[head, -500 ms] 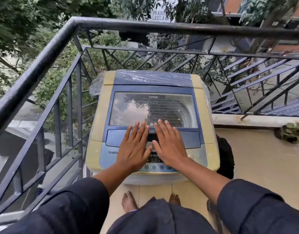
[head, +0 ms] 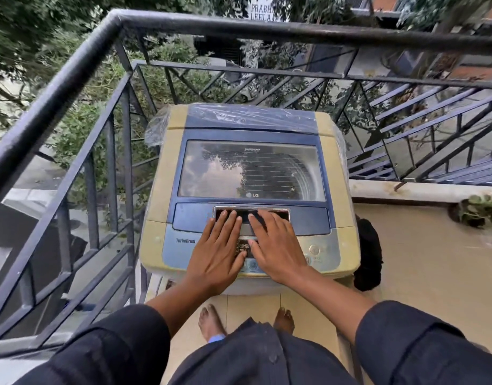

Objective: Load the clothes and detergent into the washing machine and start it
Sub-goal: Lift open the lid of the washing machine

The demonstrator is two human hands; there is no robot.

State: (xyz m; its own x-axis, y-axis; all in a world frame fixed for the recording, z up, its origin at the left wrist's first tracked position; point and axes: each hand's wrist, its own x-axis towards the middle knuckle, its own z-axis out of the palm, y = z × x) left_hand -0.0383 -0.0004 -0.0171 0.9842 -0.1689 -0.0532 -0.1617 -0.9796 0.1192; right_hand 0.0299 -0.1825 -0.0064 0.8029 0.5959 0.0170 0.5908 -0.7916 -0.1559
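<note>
A top-loading washing machine (head: 161,184), cream and blue, stands before me on a balcony. Its glass lid (head: 250,170) is closed and reflects sky and trees. My left hand (head: 215,254) and my right hand (head: 275,245) lie flat, palms down, side by side on the front control panel (head: 317,252). Their fingertips reach the lid's recessed handle (head: 279,213). The fingers are straight and hold nothing. Both hands cover most of the buttons and the display. No clothes or detergent are in view.
A dark metal railing (head: 81,76) encloses the balcony on the left and behind the machine. A black bag (head: 368,254) sits on the floor to the machine's right. A potted plant (head: 481,209) stands at the right edge. My bare feet are on the tiled floor.
Both hands have slid a little toward me along the panel, so their fingertips now rest at the lid handle rather than past it.
</note>
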